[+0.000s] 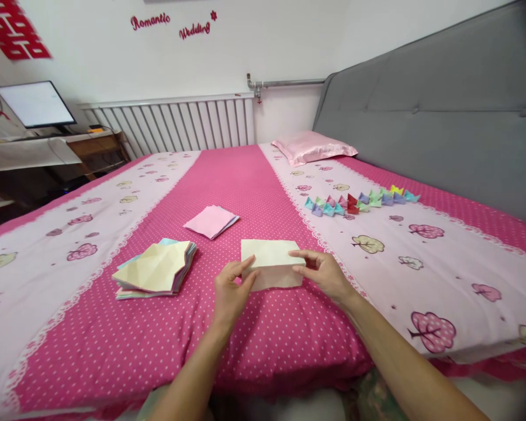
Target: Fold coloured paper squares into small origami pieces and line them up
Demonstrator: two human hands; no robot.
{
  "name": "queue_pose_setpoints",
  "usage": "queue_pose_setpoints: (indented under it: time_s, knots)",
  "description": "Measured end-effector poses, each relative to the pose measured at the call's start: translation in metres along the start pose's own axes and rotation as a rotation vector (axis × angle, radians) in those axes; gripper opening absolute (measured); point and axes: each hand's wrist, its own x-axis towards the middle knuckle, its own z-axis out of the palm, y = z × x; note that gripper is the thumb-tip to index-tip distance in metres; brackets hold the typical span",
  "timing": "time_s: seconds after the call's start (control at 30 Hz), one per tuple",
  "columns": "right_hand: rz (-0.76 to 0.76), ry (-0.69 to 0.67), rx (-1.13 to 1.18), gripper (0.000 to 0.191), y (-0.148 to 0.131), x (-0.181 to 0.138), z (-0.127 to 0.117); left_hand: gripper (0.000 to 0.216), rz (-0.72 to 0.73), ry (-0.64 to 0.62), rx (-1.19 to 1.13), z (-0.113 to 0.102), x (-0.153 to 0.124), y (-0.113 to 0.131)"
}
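Cream paper sheet (pixel 269 263) folded double on the pink bed (pixel 245 339).
Left hand (pixel 230 292) and right hand (pixel 322 272) pinch its ends with narrow fingers, holding the crease flat; creased stack (pixel 155 269) lies left.

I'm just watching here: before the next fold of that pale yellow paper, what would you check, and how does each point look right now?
1. Pale yellow folded paper sheet lies flat on the pink dotted bedspread: ok.
2. Left hand pinches its left edge: ok.
3. Right hand grips its right edge: ok.
4. Edges aligned: cannot tell.
5. Stack of creased pastel papers lies apart from the sheet: ok.
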Motion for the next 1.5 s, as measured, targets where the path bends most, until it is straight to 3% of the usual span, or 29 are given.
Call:
queue_pose_setpoints:
  time_s: [0.17, 0.47, 0.53, 0.63, 0.7, 0.87, 0.93, 1.03, 1.3, 1.5]
  knots:
    - [-0.098, 0.043, -0.144, 0.031, 0.000, 0.001, 0.001, 0.020, 0.127, 0.032, 0.065, -0.002, 0.000, 0.001]
    - [-0.299, 0.208, -0.319, 0.018, -0.004, 0.002, 0.001, 0.009, 0.167, 0.086, 0.135, -0.004, 0.000, 0.015]
    - [-0.247, 0.168, -0.209, 0.023, -0.008, 0.000, 0.002, 0.016, 0.043, -0.031, -0.034, -0.003, 0.000, 0.018]
    - [-0.041, 0.043, 0.033, 0.031, -0.012, -0.004, 0.007, 0.025, -0.270, -0.252, -0.335, -0.001, -0.002, 0.019]
    - [0.053, 0.033, 0.123, 0.034, -0.013, -0.005, 0.009, 0.028, -0.425, -0.339, -0.426, -0.001, -0.003, 0.018]
    - [0.099, 0.127, 0.120, 0.034, -0.012, -0.004, 0.009, 0.040, -0.587, -0.570, -0.498, -0.005, -0.004, 0.019]
    - [0.103, 0.126, 0.082, 0.033, -0.011, -0.003, 0.008, 0.053, -0.620, -0.700, -0.502, -0.006, -0.006, 0.021]
    - [0.090, 0.085, 0.037, 0.031, -0.009, -0.004, 0.009, 0.049, -0.648, -0.840, -0.520, -0.002, -0.011, 0.024]
    - [0.010, -0.103, 0.008, 0.025, -0.007, -0.009, 0.023, 0.043, -0.745, -0.747, -0.484, 0.023, -0.029, 0.015]
    - [0.178, -0.151, 0.151, 0.053, -0.010, -0.009, 0.020, 0.043, -0.739, -0.672, -0.480, 0.024, -0.029, 0.013]
